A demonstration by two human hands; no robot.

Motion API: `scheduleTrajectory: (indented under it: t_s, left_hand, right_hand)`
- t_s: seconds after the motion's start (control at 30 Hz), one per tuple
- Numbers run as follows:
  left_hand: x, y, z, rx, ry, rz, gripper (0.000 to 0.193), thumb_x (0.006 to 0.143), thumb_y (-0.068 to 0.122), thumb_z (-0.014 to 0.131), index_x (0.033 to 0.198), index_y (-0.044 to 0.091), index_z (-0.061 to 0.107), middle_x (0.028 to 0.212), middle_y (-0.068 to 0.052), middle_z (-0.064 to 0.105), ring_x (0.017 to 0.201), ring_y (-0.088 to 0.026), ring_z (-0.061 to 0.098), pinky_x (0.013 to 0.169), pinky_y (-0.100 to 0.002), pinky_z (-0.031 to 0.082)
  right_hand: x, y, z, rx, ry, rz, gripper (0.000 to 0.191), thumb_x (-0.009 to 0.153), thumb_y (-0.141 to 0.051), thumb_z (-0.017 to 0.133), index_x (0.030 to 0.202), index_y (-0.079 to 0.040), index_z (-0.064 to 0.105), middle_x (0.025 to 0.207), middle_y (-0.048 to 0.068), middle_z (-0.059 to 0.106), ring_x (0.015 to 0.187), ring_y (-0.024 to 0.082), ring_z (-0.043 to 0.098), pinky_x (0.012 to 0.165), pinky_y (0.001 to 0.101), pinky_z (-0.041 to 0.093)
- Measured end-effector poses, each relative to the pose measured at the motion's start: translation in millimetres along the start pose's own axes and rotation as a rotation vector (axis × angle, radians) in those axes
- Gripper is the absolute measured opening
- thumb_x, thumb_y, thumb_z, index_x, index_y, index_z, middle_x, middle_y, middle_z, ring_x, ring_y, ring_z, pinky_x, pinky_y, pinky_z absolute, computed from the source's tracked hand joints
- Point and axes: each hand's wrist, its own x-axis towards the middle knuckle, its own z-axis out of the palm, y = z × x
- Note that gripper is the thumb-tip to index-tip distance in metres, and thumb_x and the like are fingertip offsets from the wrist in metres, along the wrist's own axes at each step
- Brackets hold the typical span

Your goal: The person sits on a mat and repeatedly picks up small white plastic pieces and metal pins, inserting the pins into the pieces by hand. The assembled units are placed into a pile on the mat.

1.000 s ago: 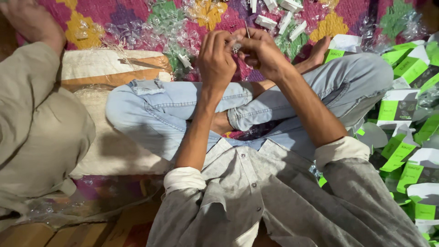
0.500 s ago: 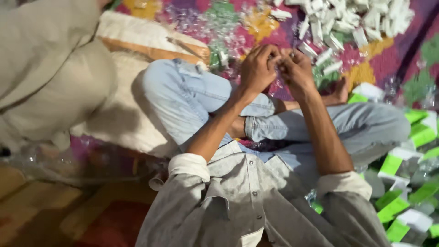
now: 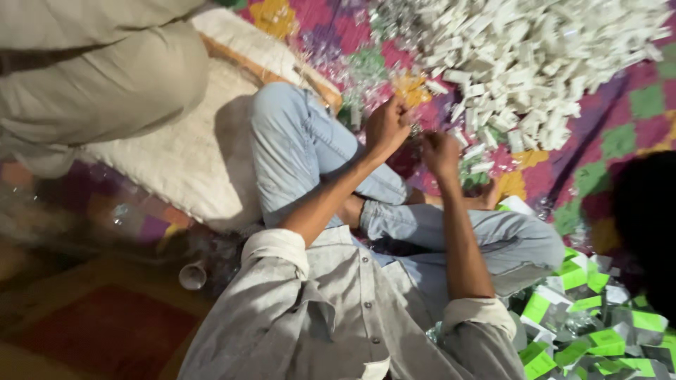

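I sit cross-legged in light blue jeans and a grey shirt. My left hand and my right hand are raised close together over my knees, fingers curled. Between their fingertips is a small shiny piece, too blurred to tell what it is. Just beyond my hands a large heap of small white blocks lies on the patchwork mat. Clear wrappers are scattered near the heap.
Another person in beige clothes sits at the upper left beside a white cushion. A dark head shows at the right edge. Green and white flat cartons are piled at my lower right. A small white cup lies by my left side.
The view has swung and tilted, bringing the white heap into the upper right. My hands have stayed raised together; they now sit slightly further apart.
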Motion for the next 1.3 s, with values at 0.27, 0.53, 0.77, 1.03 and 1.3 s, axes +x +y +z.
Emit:
scheduleTrajectory:
  t_s: [0.27,0.53,0.77,1.03,1.3]
  left_hand:
    - [-37.5,45.7,-21.1,0.446,-0.037,0.523,0.043,0.087,0.009,0.063,0.127,-0.005,0.053,0.132,-0.027,0.056,0.122,-0.043,0.053,0.102,-0.05,0.045]
    - [-106.1,61.0,35.9,0.135,-0.873,0.758,0.039,0.096,0.02,0.057,0.133,0.009,0.064,0.118,-0.023,0.066,0.103,-0.041,0.066,0.086,-0.05,0.051]
    - [-102.9,109.5,111.4,0.037,-1.099,0.838,0.039,0.103,0.018,0.049,0.138,0.012,0.064,0.114,-0.026,0.064,0.094,-0.042,0.066,0.082,-0.05,0.052]
    - [-118.9,116.9,127.4,0.109,-0.914,0.723,0.035,0.099,0.017,0.052,0.131,0.011,0.065,0.11,-0.025,0.065,0.091,-0.041,0.067,0.079,-0.05,0.053]
    - [-124.2,101.1,145.7,0.119,-0.862,0.689,0.032,0.095,0.015,0.055,0.125,0.011,0.066,0.106,-0.024,0.066,0.089,-0.041,0.067,0.077,-0.05,0.053]
  right_hand:
    - [-8.6,-31.1,-42.6,0.261,0.077,0.176,0.02,0.1,-0.011,0.062,0.115,-0.001,0.071,0.092,0.01,0.079,0.071,0.017,0.075,0.063,0.03,0.056]
    - [-55.2,-32.0,-104.0,0.52,0.432,0.148,0.02,0.104,-0.015,0.064,0.114,0.0,0.071,0.087,0.004,0.073,0.062,0.006,0.057,0.055,0.0227,0.045]
    - [-104.3,-9.6,-108.7,0.557,0.603,0.147,0.018,0.105,-0.013,0.065,0.11,0.002,0.073,0.087,0.005,0.071,0.07,0.007,0.058,0.062,0.0232,0.045]
    - [-114.4,-20.5,-109.4,0.599,0.579,0.168,0.02,0.105,-0.015,0.064,0.113,0.001,0.071,0.09,0.004,0.072,0.082,0.009,0.065,0.073,0.0242,0.052]
    - [-117.8,-17.9,-106.4,0.602,0.549,0.165,0.021,0.106,-0.017,0.063,0.117,-0.001,0.071,0.088,0.003,0.072,0.081,0.009,0.065,0.073,0.0231,0.051]
